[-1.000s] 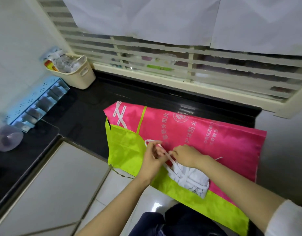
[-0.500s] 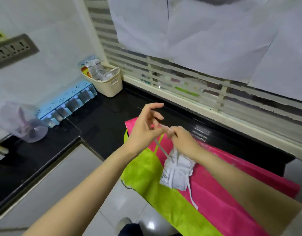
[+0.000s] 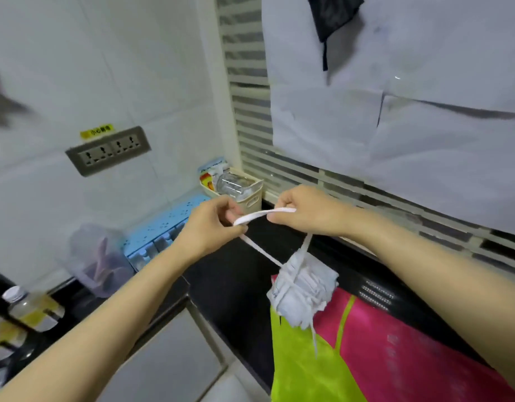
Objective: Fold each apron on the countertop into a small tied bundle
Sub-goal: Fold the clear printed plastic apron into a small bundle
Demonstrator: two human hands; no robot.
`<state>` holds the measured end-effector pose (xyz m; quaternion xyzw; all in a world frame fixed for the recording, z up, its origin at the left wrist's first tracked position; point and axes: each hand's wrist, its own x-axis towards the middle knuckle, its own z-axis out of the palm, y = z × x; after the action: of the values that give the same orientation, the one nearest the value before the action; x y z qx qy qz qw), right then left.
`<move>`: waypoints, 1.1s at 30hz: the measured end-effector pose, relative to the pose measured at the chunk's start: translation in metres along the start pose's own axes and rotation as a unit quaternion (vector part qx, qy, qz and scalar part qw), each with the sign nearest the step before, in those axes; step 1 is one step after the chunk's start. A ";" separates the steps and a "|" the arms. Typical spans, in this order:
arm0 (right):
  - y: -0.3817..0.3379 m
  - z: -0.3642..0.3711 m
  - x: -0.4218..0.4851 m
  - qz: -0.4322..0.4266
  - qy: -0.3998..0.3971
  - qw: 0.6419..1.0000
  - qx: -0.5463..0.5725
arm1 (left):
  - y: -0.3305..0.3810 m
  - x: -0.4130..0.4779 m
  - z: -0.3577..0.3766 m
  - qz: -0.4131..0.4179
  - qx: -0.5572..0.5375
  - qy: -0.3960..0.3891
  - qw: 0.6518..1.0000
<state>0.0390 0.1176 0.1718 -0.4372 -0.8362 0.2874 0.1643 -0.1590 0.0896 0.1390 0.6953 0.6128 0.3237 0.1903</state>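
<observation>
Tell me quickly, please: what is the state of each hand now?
Left hand: closed, pinching the white strap.
Right hand: closed, gripping the same strap; the white apron bundle hangs from it below.

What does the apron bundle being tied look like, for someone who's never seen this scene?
Start at the black countertop under the slatted window. Above the pink-and-green apron spread there, a small white bundle hangs from white straps pinched by the left hand and right hand. Unlike the flat, bright apron, it is rolled, strap-wrapped and off the counter.
</observation>
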 end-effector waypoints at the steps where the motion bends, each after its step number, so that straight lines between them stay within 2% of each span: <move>1: -0.010 0.000 0.013 0.002 0.016 0.999 -0.039 | 0.001 0.002 -0.012 0.014 -0.003 -0.019 1.000; 4: -0.049 0.000 0.050 -0.002 -0.011 0.998 -0.056 | -0.013 0.010 -0.051 0.053 0.043 -0.014 0.998; 7: -0.084 -0.001 0.080 0.019 -0.055 0.997 0.051 | -0.040 0.022 -0.090 0.109 0.250 0.003 0.962; 9: -0.105 0.004 0.103 0.018 -0.022 0.995 0.096 | -0.062 0.029 -0.116 0.137 0.341 0.016 0.930; 14: -0.161 0.021 0.161 0.013 0.048 0.968 0.247 | -0.109 0.044 -0.187 0.131 0.421 0.063 0.895; 18: -0.197 0.027 0.202 -0.010 0.086 0.942 0.325 | -0.132 0.063 -0.237 0.080 0.474 0.025 0.877; 21: -0.223 0.018 0.234 -0.026 0.106 0.935 0.337 | -0.144 0.091 -0.282 0.032 0.516 0.030 0.855; 24: -0.242 0.003 0.265 -0.039 0.123 0.921 0.367 | -0.139 0.118 -0.329 0.026 0.564 0.071 0.822; 27: -0.257 -0.012 0.298 -0.094 0.131 0.914 0.372 | -0.129 0.142 -0.372 0.014 0.593 0.121 0.796; 33: -0.288 -0.045 0.361 -0.203 0.211 0.922 0.255 | -0.115 0.183 -0.446 0.008 0.663 0.213 0.718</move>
<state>-0.3246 0.3007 0.3957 -0.2515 -0.7518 0.3522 0.4975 -0.5406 0.2293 0.4231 0.5613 0.6892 -0.0240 -0.4575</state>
